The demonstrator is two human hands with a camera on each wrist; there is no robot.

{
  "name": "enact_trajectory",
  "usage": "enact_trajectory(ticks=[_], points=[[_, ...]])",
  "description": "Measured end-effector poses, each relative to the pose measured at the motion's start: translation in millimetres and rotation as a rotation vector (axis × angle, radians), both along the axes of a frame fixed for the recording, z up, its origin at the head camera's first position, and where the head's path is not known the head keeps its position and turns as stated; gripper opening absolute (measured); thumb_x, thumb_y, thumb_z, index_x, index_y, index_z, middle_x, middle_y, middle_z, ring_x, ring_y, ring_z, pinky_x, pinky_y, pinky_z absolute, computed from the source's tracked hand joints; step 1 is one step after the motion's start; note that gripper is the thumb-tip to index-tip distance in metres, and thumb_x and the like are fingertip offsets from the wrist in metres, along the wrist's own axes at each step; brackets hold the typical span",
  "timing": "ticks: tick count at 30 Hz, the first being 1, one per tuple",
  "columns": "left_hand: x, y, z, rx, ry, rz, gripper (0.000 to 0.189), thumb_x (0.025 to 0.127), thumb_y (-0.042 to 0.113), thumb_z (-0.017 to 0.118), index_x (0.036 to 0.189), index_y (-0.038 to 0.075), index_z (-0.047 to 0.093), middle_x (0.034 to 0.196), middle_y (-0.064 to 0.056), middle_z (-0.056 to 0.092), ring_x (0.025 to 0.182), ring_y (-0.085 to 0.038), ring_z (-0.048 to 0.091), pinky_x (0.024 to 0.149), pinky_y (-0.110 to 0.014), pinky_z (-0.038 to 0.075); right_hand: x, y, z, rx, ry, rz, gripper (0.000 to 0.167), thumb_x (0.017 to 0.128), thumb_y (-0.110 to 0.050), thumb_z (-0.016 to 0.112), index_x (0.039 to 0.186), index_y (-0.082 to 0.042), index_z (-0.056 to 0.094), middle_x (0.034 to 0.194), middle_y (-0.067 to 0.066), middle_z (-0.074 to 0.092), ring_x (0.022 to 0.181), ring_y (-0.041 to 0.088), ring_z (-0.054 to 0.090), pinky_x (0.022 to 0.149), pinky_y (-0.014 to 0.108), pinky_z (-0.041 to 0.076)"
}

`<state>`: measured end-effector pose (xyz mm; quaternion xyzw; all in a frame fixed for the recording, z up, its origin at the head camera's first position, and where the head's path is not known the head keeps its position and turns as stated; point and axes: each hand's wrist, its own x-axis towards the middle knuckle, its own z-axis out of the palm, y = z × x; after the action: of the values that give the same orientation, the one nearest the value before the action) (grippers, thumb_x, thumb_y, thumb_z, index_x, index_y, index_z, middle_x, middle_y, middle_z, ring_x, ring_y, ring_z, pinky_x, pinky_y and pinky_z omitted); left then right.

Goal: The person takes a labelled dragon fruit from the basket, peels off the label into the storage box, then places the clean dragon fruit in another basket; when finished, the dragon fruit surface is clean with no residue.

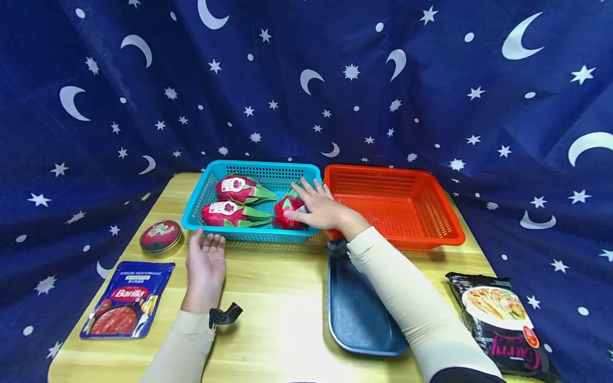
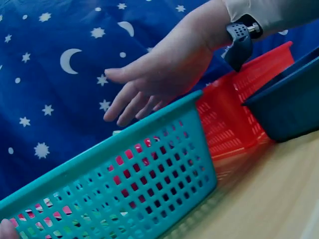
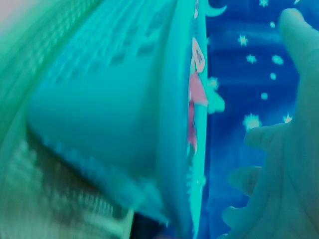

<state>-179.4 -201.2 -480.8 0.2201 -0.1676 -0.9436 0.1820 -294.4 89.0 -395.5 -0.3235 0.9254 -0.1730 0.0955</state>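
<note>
A teal basket [image 1: 258,234] holds three wrapped dragon fruits with white labels. Two of them, an upper dragon fruit [image 1: 239,187] and a lower dragon fruit [image 1: 225,214], lie side by side at its left. The third dragon fruit [image 1: 282,210] sits at the right end, partly covered by my right hand [image 1: 318,207], whose fingers are spread above it. In the left wrist view that right hand [image 2: 167,69] hovers over the basket rim with nothing gripped. My left hand [image 1: 207,266] lies palm up with loose fingers at the basket's front left corner; whether it touches is unclear.
A red basket [image 1: 397,242] stands right of the teal one, with a dark blue tray [image 1: 359,314] in front, partly under my right forearm. A round tin [image 1: 160,236] and a Barilla pouch [image 1: 128,299] lie left; a black curry packet [image 1: 500,319] lies right.
</note>
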Motion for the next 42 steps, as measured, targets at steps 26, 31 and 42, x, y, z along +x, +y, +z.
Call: enact_trajectory(ticks=[26,31,42], points=[[-7.6,6.1,-15.1,-0.164,0.154,0.022,0.018,0.106,0.006,0.064,0.113,0.006,0.048,0.101,-0.014,0.059,0.089,-0.023,0.066,0.092,-0.035,0.058,14.0,-139,-11.8,0.038,0.049,0.161,0.053,0.112,-0.012,0.053,0.161,-0.001,0.037,0.162,0.015,0.042,0.151,0.027,0.034,0.121,0.031,0.027],[-6.7,5.7,-15.4,-0.139,0.151,0.022,0.021,0.105,0.006,0.065,0.115,0.006,0.047,0.102,-0.013,0.059,0.090,-0.022,0.066,0.094,-0.034,0.058,8.0,-149,-16.4,0.082,0.026,0.095,0.050,0.111,-0.008,0.051,0.159,-0.002,0.041,0.155,0.012,0.051,0.145,0.023,0.044,0.117,0.028,0.035],[-10.1,4.6,-19.0,-0.110,0.170,0.049,0.015,0.104,0.002,0.065,0.109,0.004,0.052,0.095,-0.014,0.062,0.083,-0.024,0.068,0.087,-0.035,0.061,-2.4,-163,-20.6,0.120,0.068,0.010,0.022,0.109,-0.008,0.055,0.128,-0.004,0.066,0.118,0.010,0.071,0.112,0.020,0.066,0.092,0.031,0.054]])
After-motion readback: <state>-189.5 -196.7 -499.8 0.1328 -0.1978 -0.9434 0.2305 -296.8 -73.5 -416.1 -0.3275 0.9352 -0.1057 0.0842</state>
